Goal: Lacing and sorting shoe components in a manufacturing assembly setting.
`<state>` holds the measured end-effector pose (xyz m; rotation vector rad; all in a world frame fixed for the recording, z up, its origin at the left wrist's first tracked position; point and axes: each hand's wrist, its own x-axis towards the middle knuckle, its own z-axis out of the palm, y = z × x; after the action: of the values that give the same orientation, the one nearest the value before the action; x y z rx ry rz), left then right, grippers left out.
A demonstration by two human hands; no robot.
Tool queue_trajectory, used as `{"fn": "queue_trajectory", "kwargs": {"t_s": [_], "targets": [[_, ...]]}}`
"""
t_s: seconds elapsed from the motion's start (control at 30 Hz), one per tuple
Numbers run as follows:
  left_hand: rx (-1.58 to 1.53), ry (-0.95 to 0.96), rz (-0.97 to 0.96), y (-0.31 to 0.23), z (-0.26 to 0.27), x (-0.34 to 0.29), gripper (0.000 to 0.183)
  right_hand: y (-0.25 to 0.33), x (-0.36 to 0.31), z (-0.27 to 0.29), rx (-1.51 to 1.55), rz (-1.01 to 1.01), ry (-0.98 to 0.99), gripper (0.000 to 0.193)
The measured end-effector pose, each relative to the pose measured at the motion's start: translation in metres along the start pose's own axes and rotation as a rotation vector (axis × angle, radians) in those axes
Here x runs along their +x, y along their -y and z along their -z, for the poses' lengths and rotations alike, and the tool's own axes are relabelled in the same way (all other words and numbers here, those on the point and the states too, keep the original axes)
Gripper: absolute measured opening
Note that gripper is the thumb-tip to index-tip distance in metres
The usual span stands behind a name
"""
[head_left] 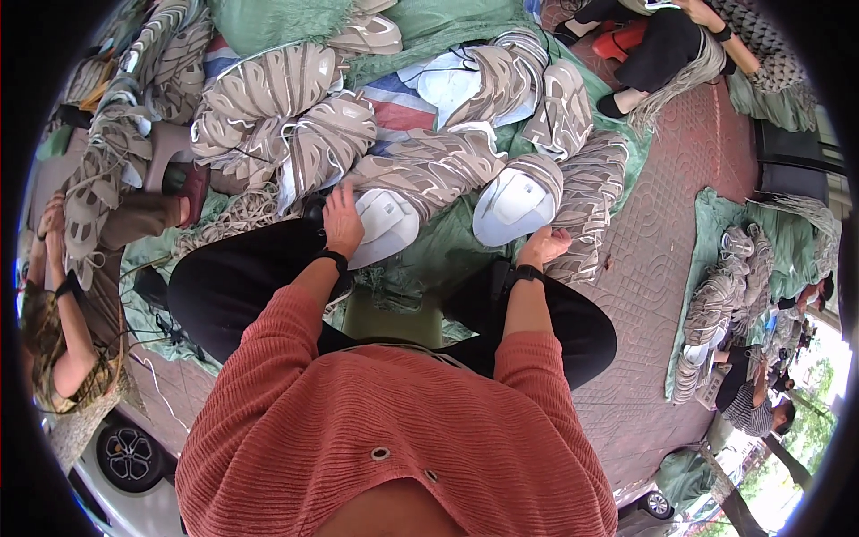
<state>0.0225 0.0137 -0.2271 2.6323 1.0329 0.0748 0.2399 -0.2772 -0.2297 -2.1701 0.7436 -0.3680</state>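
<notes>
Two nested rows of grey-brown shoe uppers lie in front of my knees, a left row (pixel 447 161) and a right row (pixel 598 170). A white-faced upper (pixel 387 219) fronts the left row, and another white-faced upper (pixel 517 204) lies against the right row. My left hand (pixel 342 219) is open, fingers stretched out at the left edge of the first white-faced piece. Beside the lower end of the right row, my right hand (pixel 544 246) has its fingers curled closed. Whatever they may hold is hidden.
More bundled uppers (pixel 268 98) are heaped at the far left on green sheeting (pixel 438 242). One person sits at the far right with a fringed bundle (pixel 680 85); another person's arms (pixel 67 295) show at left. Paving (pixel 662 224) runs along the right, with further stacks (pixel 716 304).
</notes>
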Motion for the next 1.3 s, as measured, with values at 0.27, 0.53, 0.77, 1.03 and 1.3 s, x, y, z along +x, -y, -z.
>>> {"fn": "queue_trajectory", "kwargs": {"t_s": [0.27, 0.53, 0.77, 1.03, 1.3], "targets": [[-0.021, 0.490, 0.235, 0.036, 0.016, 0.018, 0.035, 0.030, 0.011, -0.012, 0.239, -0.239, 0.137, 0.022], [0.190, 0.520, -0.501, 0.000, 0.172, 0.067, 0.039, 0.078, 0.095, 0.005, 0.493, -0.328, 0.387, 0.019], [-0.153, 0.355, -0.535, -0.055, 0.245, 0.077, 0.043, 0.114, 0.170, -0.010, 0.235, 0.020, 0.581, 0.028], [0.119, 0.533, -0.512, -0.057, 0.227, 0.099, 0.050, 0.114, 0.207, -0.115, 0.024, 0.418, 0.801, 0.092], [0.169, 0.612, -0.441, -0.067, 0.228, 0.112, 0.050, 0.118, 0.178, -0.167, -0.287, 0.439, 0.759, 0.111]]}}
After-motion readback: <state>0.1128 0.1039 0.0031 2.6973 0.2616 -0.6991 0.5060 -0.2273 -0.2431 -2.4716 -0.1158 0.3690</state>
